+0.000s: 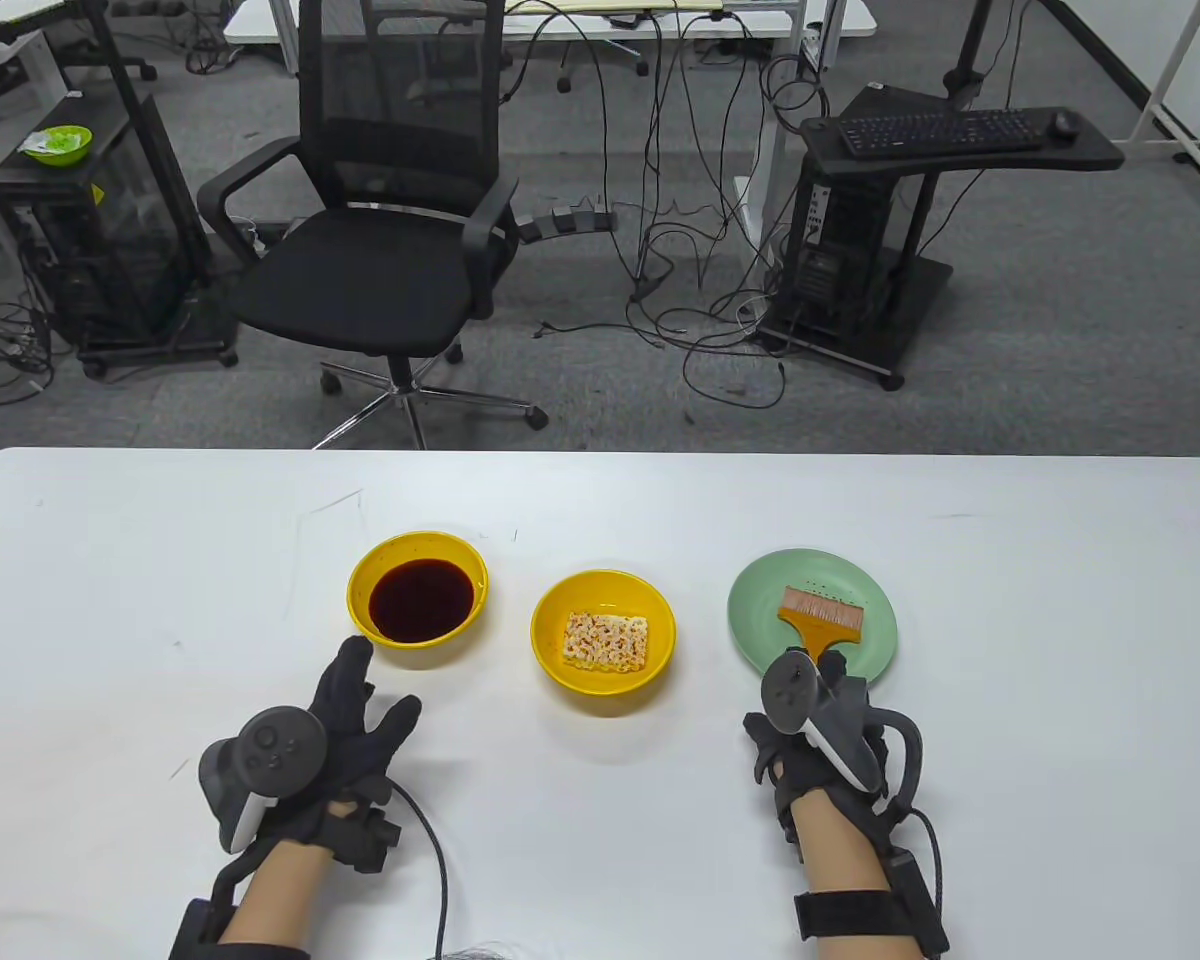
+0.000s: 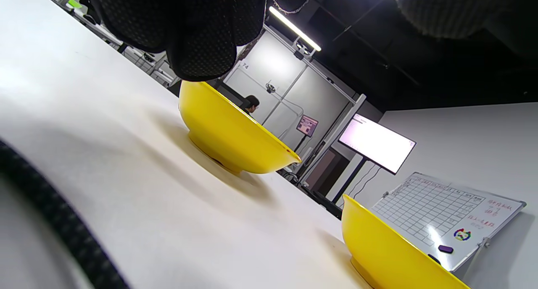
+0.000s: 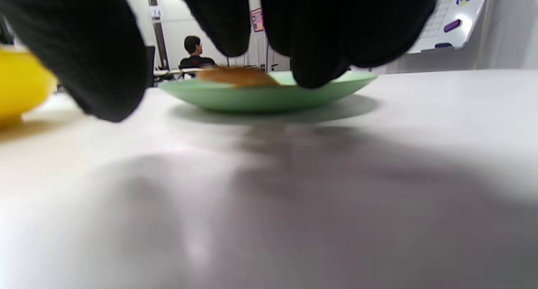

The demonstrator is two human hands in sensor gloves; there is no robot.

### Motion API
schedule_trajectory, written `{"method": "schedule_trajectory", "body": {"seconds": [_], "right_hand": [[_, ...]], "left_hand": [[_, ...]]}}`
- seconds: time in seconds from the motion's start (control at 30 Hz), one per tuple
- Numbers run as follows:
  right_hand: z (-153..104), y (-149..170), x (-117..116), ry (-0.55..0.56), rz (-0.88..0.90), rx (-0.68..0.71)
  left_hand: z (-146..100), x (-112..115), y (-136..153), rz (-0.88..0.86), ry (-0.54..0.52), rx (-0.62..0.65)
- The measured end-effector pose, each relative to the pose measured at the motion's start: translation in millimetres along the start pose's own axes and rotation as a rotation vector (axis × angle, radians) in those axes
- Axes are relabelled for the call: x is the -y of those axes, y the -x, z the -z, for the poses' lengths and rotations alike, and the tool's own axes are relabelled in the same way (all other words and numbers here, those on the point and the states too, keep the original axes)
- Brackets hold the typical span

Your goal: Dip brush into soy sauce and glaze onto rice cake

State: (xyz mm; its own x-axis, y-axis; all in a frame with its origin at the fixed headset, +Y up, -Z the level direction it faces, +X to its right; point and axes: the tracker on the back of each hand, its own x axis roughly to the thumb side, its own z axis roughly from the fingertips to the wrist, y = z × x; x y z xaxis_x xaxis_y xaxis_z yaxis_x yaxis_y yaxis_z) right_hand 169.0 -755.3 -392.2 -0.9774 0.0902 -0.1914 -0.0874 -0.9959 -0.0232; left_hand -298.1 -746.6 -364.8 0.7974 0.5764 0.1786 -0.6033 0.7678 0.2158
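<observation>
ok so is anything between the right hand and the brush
Nothing visible. The right hand is at the near rim of the green plate, and the brush lies on it with its handle pointing toward the hand. Whether the fingers already touch the handle can't be told.

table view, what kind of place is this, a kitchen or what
Not a kitchen; more likely an office or lab. An office chair, a keyboard on a computer stand and loose floor cables sit behind the white table.
</observation>
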Motion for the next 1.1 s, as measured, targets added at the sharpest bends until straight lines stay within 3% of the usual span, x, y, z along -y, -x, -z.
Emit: {"method": "schedule_trajectory", "body": {"seconds": [0.43,0.67,0.83,1.1], "right_hand": [[1.1,-3.8,-2.5,0.085,-0.049,-0.020],[-4.1,-0.8,10.6,0.308,-0.025,-0.007],[-12.3,1.6,28.5,0.469,-0.006,0.023],[-44.5,-28.7,81.9,0.589,0.316,0.168]], "left_hand": [[0.1,3.1,-2.2,0.006,0.012,0.000],[0.0,4.4,-2.9,0.008,0.015,0.002],[0.4,4.4,-2.4,0.008,0.021,-0.001],[0.2,0.1,-17.2,0.080,-0.032,0.061]]}}
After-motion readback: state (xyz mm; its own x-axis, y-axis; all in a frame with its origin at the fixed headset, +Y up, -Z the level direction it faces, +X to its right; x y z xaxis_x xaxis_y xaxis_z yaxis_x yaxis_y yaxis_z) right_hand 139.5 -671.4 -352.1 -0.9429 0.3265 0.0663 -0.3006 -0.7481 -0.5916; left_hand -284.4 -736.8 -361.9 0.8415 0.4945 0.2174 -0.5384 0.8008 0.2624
